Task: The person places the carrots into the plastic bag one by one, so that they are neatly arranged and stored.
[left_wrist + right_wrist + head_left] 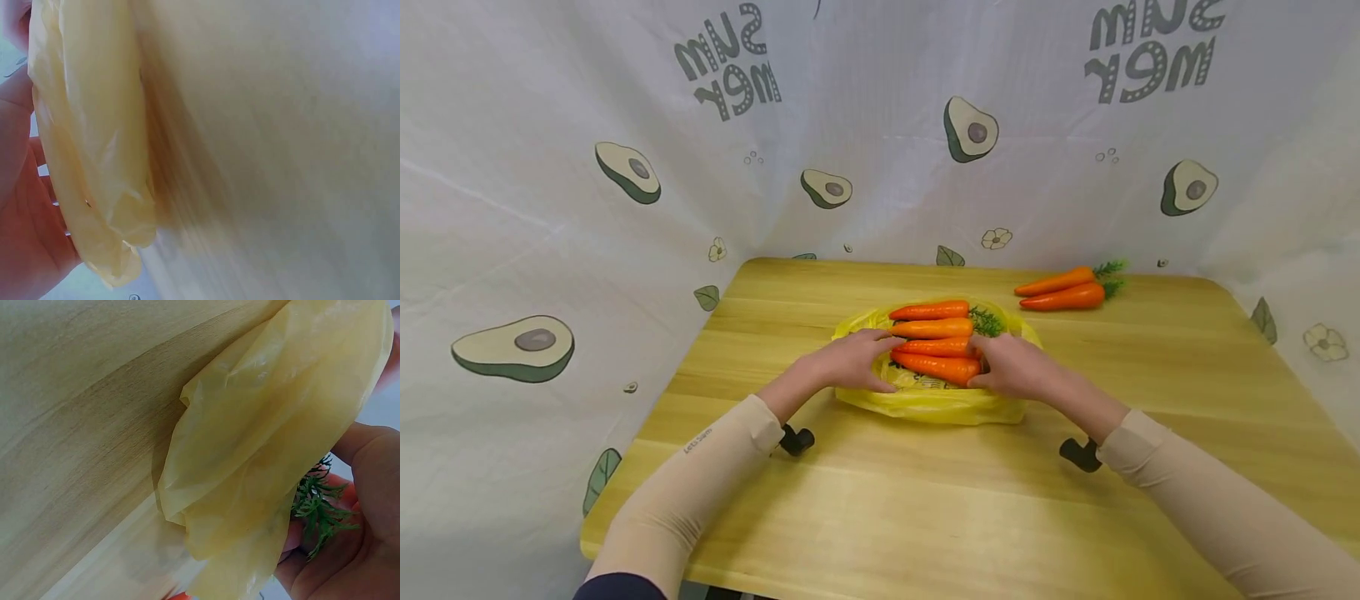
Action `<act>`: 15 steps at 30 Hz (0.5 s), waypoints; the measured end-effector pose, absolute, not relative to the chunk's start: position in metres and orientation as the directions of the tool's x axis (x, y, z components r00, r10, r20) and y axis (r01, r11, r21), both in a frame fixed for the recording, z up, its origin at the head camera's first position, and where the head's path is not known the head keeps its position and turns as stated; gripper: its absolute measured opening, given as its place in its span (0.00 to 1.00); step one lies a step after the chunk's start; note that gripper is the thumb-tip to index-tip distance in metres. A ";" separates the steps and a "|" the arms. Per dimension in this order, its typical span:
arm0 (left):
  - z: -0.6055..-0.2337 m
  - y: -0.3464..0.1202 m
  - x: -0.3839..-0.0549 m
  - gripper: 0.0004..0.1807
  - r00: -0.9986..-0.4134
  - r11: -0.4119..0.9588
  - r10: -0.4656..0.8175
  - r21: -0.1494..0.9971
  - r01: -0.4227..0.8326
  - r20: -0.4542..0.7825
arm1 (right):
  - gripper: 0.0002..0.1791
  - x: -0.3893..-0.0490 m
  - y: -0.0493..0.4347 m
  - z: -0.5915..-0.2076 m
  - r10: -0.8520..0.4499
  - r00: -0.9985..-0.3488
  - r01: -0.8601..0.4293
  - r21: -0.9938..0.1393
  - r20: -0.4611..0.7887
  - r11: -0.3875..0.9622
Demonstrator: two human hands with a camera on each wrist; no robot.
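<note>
Several orange carrots (931, 328) lie side by side in an open yellow plastic bag (932, 407), their tips to the left. My left hand (853, 360) reaches over the bag's left rim, its fingers at the carrot tips and the thumb held apart. From the right, my right hand (1018, 367) holds the thick end of the nearest carrot (936, 367) between thumb and fingers. Green carrot leaves (322, 509) show against the right palm in the right wrist view. The bag's side (103, 125) hides part of the left fingers in the left wrist view.
Two more carrots (1067, 296) with green tops lie at the back right of the wooden table (880, 500). A white curtain (880, 108) printed with avocados hangs behind the table and along its sides.
</note>
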State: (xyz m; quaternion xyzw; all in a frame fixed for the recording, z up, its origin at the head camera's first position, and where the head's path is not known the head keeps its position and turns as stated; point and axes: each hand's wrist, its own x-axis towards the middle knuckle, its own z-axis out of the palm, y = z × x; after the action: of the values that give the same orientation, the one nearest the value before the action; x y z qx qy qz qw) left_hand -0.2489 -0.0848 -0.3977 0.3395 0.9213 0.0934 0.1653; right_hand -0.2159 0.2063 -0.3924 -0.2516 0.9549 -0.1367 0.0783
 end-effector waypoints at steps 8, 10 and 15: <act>-0.404 -0.083 -0.246 0.48 -0.708 0.765 0.643 0.277 0.581 -0.292 | 0.22 -0.216 0.208 -0.393 -0.497 -0.864 -0.459 -0.283 -0.079 0.842; -0.405 -0.082 -0.246 0.49 -0.707 0.768 0.640 0.276 0.577 -0.301 | 0.22 -0.216 0.208 -0.393 -0.492 -0.867 -0.454 -0.280 -0.080 0.846; -0.408 -0.083 -0.245 0.52 -0.713 0.782 0.623 0.284 0.555 -0.322 | 0.23 -0.217 0.208 -0.394 -0.494 -0.866 -0.456 -0.280 -0.081 0.845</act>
State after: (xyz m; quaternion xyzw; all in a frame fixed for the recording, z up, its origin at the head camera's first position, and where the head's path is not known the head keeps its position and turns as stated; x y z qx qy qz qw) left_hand -0.2451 -0.0831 -0.4084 0.3196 0.9217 0.0835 0.2034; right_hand -0.2173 0.2081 -0.3945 -0.2481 0.9574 -0.1269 0.0754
